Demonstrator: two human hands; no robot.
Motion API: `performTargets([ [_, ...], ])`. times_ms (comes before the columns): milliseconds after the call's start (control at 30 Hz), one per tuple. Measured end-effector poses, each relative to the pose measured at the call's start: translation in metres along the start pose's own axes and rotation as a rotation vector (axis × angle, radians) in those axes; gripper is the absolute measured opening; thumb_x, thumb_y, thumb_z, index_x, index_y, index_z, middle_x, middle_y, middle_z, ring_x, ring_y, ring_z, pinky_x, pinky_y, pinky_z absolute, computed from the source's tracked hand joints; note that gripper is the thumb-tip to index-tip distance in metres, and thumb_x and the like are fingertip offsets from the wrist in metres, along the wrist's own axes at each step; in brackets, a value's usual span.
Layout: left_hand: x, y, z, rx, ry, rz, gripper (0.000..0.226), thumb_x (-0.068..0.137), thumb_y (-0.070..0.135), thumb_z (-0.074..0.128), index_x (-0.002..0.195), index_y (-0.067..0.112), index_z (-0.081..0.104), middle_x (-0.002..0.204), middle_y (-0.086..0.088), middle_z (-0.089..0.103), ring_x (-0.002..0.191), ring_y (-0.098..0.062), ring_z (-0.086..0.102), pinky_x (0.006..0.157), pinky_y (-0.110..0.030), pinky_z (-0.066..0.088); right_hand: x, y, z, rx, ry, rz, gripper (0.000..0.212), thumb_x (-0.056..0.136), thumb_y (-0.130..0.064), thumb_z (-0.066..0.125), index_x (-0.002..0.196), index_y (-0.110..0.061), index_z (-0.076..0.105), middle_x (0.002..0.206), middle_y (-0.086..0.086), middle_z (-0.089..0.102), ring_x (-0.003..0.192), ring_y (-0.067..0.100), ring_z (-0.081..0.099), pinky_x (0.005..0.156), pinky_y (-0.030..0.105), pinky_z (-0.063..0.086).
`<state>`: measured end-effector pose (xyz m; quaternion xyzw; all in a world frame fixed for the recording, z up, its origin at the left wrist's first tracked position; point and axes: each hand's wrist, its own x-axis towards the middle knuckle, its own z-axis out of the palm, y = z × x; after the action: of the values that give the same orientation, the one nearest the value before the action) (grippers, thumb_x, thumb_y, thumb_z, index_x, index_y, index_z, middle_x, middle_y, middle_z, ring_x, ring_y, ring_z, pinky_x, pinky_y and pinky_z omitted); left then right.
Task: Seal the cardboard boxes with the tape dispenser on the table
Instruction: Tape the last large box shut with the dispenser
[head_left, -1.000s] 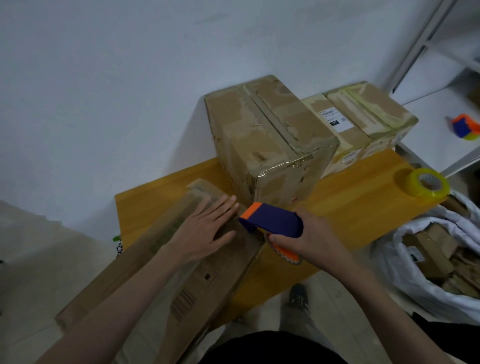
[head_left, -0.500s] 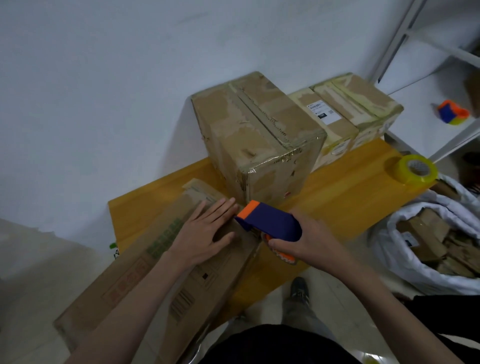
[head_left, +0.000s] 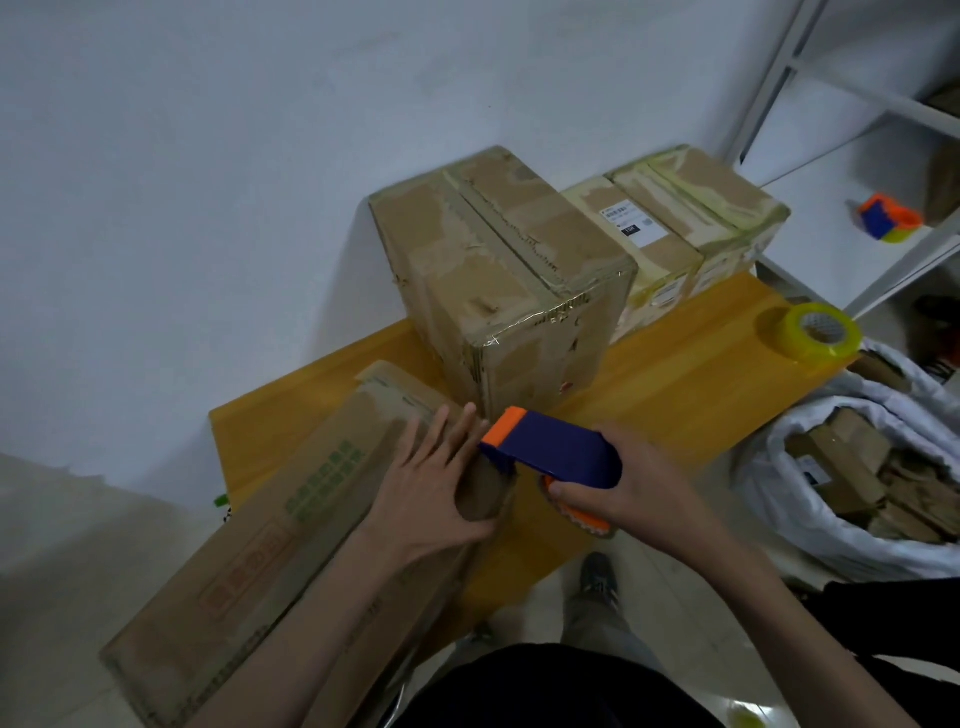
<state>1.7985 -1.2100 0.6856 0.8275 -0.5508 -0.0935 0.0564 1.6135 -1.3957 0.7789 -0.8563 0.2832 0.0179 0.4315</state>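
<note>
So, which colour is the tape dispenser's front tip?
Orange, on a dark blue tape dispenser; head view.

Scuffed matt cardboard, smooth plastic

The long brown cardboard box (head_left: 270, 551) looks matt and worn, the blue-and-orange plastic tape dispenser (head_left: 553, 457) smooth, the yellow wooden desk (head_left: 675, 374) slightly glossy.

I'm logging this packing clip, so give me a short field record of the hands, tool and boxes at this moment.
left hand: flat on the long box, fingers straight
right hand: grips the tape dispenser
dispenser position: orange tip at the long box's far end
tall box: upright behind the hands, on the table
spare tape roll: table's right edge
</note>
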Motion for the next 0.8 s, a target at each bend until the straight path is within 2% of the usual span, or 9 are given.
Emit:
performTargets([
  [100,-0.002,-0.001,0.007,-0.026,0.027,-0.020,0.105,0.075,0.080,0.042,0.161,0.032,0.004,0.168,0.009,-0.006,0.155,-0.021,-0.012,0.123,-0.049,-0.009,-0.003,0.001,-0.001,-0.022,-0.023,0.006,0.040,0.080,-0.049,0.079,0.102,-0.028,0.053,0.088,-0.009,0.059,0.072,0.006,0.059,0.060,0.016,0.045],
  [233,-0.002,-0.004,0.009,0.019,0.023,-0.022,0.103,0.076,0.077,0.045,0.160,0.035,0.003,0.168,0.010,-0.003,0.155,-0.023,-0.008,0.123,-0.057,-0.005,-0.007,0.001,0.002,-0.020,-0.041,-0.001,0.037,0.081,-0.044,0.080,0.097,-0.027,0.051,0.081,-0.005,0.059,0.066,0.004,0.057,0.057,0.013,0.043],
  [333,-0.001,-0.005,0.008,0.037,0.009,-0.022,0.100,0.077,0.079,0.039,0.160,0.035,0.005,0.168,0.011,-0.002,0.155,-0.023,-0.007,0.122,-0.059,-0.007,-0.011,0.006,0.000,-0.015,-0.049,0.014,0.038,0.081,-0.044,0.080,0.100,-0.026,0.053,0.083,-0.003,0.062,0.069,0.009,0.059,0.059,0.016,0.044],
  [433,0.001,-0.011,0.004,0.063,-0.001,-0.048,0.097,0.080,0.081,0.031,0.160,0.035,0.003,0.167,0.011,-0.006,0.155,-0.023,-0.011,0.121,-0.056,-0.013,-0.025,0.018,-0.015,0.019,-0.019,0.066,0.037,0.079,-0.046,0.080,0.101,-0.027,0.057,0.085,-0.002,0.062,0.072,0.008,0.060,0.062,0.023,0.047],
  [533,0.006,-0.010,0.002,0.053,0.008,-0.033,0.097,0.080,0.080,0.034,0.160,0.035,0.005,0.168,0.009,-0.002,0.155,-0.025,-0.007,0.122,-0.055,-0.013,-0.035,0.021,-0.023,0.009,-0.043,0.072,0.038,0.079,-0.045,0.080,0.103,-0.025,0.058,0.086,0.000,0.066,0.072,0.010,0.062,0.062,0.025,0.049],
  [667,0.003,-0.012,0.001,0.069,-0.003,-0.035,0.098,0.079,0.082,0.033,0.161,0.034,0.005,0.168,0.009,-0.002,0.155,-0.024,-0.009,0.122,-0.054,-0.013,-0.027,0.008,-0.024,-0.159,-0.069,0.065,0.042,0.080,-0.052,0.075,0.106,-0.025,0.057,0.089,-0.005,0.063,0.075,0.009,0.061,0.060,0.024,0.047],
  [800,0.003,-0.011,0.000,0.074,-0.007,-0.040,0.097,0.081,0.083,0.032,0.160,0.035,0.004,0.168,0.010,-0.004,0.155,-0.022,-0.011,0.122,-0.054,-0.014,-0.021,-0.003,-0.020,-0.374,-0.121,0.074,0.044,0.083,-0.059,0.070,0.101,-0.024,0.050,0.083,-0.009,0.053,0.069,0.004,0.052,0.052,0.019,0.037],
])
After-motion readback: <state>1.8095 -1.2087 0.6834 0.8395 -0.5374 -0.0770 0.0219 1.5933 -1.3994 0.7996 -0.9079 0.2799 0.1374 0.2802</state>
